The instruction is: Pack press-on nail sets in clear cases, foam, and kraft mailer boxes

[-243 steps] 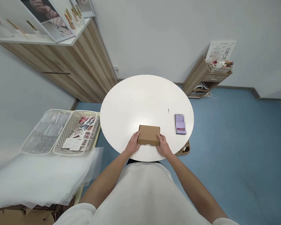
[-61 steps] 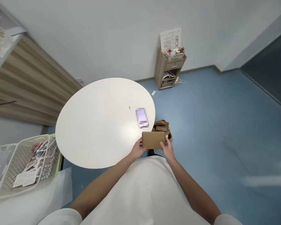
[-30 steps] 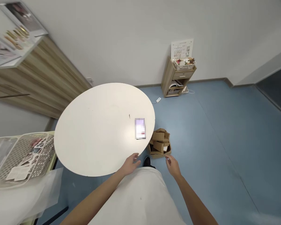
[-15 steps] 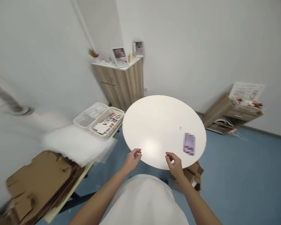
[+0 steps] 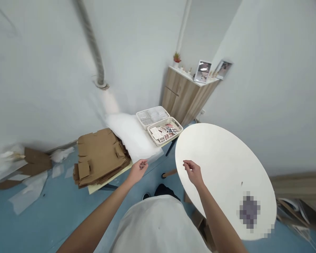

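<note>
My left hand (image 5: 138, 171) is in the air, its fingers loosely bent and apart, holding nothing. It is closest to a stack of white wrapping sheets (image 5: 134, 137) and a pile of flattened brown cardboard boxes (image 5: 101, 154) on the side table. Over the left edge of the white round table (image 5: 218, 154), my right hand (image 5: 194, 173) hovers with fingers half curled, the thumb apart and nothing in them. A pixelated dark purple item (image 5: 249, 211) lies on the round table, along with a tiny dark object (image 5: 241, 183).
Behind the sheets stand a basket of printed cards (image 5: 150, 133) and a basket of clear plastic sleeves (image 5: 139, 117). A wooden cabinet (image 5: 184, 93) fills the corner. Scrap cardboard (image 5: 37, 160) and plastic litter the floor at left. A blurred wooden shelf (image 5: 300, 189) is at right.
The view has swung left, so the round table now appears further right and the side table with its cardboard is more central. Both hands remain raised, holding nothing.
</note>
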Action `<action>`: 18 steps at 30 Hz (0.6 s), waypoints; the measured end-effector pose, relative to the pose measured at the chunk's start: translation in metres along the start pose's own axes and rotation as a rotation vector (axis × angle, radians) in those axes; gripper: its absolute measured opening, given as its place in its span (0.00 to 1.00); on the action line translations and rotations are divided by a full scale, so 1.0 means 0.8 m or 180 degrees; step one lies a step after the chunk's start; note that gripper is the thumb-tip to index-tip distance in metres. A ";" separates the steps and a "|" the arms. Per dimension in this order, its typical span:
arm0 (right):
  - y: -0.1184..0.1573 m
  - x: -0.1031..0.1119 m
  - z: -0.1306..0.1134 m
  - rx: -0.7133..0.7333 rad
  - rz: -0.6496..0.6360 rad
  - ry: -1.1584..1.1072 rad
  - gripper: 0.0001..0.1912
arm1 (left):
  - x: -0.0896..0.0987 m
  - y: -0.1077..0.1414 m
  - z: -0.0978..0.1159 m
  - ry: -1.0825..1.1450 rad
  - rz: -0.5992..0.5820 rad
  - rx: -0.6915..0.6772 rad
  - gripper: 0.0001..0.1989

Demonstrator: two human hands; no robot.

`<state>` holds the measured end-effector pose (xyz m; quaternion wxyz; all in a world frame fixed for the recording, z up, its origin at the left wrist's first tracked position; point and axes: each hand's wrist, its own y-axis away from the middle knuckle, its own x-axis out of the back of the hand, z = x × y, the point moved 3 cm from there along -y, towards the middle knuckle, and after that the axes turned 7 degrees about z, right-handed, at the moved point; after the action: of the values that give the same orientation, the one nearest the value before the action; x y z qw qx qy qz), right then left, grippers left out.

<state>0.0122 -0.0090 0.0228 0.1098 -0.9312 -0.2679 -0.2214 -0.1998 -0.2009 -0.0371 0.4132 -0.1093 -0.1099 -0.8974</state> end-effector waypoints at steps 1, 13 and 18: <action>-0.011 -0.006 -0.001 -0.0021 -0.0038 0.0007 0.17 | 0.007 -0.002 -0.001 0.0004 0.0051 0.0025 0.16; -0.166 -0.105 0.014 0.0153 -0.0606 0.0528 0.16 | 0.015 -0.089 0.006 -0.0232 -0.0129 0.0284 0.16; -0.226 -0.149 0.038 0.0635 -0.0972 0.1221 0.15 | -0.040 -0.174 0.033 -0.0728 -0.0712 -0.0020 0.17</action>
<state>-0.1665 0.0972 -0.0444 0.2151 -0.8056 -0.4000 -0.3804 -0.2831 -0.0819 -0.0359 0.2951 -0.1992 -0.1649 -0.9198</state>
